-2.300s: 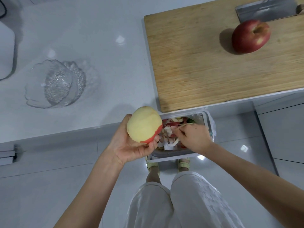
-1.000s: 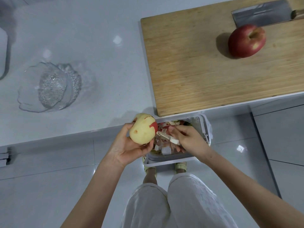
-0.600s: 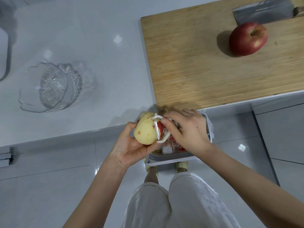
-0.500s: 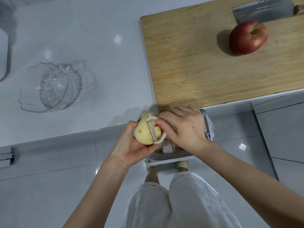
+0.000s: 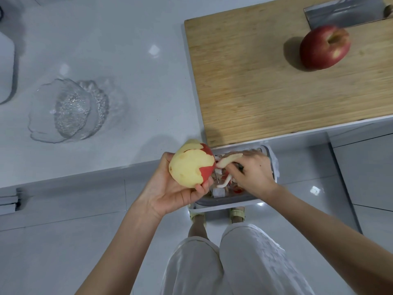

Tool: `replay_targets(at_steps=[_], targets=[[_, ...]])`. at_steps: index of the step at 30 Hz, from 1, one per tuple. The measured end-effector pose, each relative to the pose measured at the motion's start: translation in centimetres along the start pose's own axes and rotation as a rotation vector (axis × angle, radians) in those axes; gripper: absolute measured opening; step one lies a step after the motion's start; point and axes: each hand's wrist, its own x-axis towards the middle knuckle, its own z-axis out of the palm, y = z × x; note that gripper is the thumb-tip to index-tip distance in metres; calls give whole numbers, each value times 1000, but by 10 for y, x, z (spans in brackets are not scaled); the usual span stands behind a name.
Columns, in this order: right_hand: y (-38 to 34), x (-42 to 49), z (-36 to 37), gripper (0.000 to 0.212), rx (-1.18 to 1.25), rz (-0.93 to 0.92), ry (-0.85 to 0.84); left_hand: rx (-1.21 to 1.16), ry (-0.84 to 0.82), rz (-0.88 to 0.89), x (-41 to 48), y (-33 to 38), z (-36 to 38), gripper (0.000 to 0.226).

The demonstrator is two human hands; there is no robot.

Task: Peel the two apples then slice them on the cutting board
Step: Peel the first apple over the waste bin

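My left hand [image 5: 170, 192] holds a mostly peeled apple [image 5: 190, 163], pale yellow with a red patch of skin left on its right side. To the apple's right, my right hand [image 5: 252, 174] grips a white peeler [image 5: 223, 173], whose blade is just off the apple's red patch. Both hands are over a bin [image 5: 234, 200] on the floor below the counter edge. A whole red apple [image 5: 324, 47] sits unpeeled on the wooden cutting board [image 5: 265, 86] at the right. A cleaver [image 5: 342, 13] lies at the board's far edge.
A clear glass bowl [image 5: 68, 109] stands on the white counter to the left. The bin holds red and white peel scraps. A white object [image 5: 6, 67] is cut off at the far left edge. My legs and feet are below, on a tiled floor.
My right hand drew the peeler down across the apple and off its right side over the bin. My left hand turned the apple, so more peeled flesh faces up.
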Motion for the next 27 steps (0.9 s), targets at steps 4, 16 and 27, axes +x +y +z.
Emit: replay_targets(at_steps=[4, 16, 27], targets=[[-14, 3, -20, 24, 87, 211, -127, 141, 172, 99, -1, 6, -2, 54], [-47, 20, -30, 25, -56, -195, 172, 470, 376, 230, 10, 2, -10, 23], [-10, -1, -5, 30, -77, -119, 24, 227, 167, 86, 1, 0, -3, 59]])
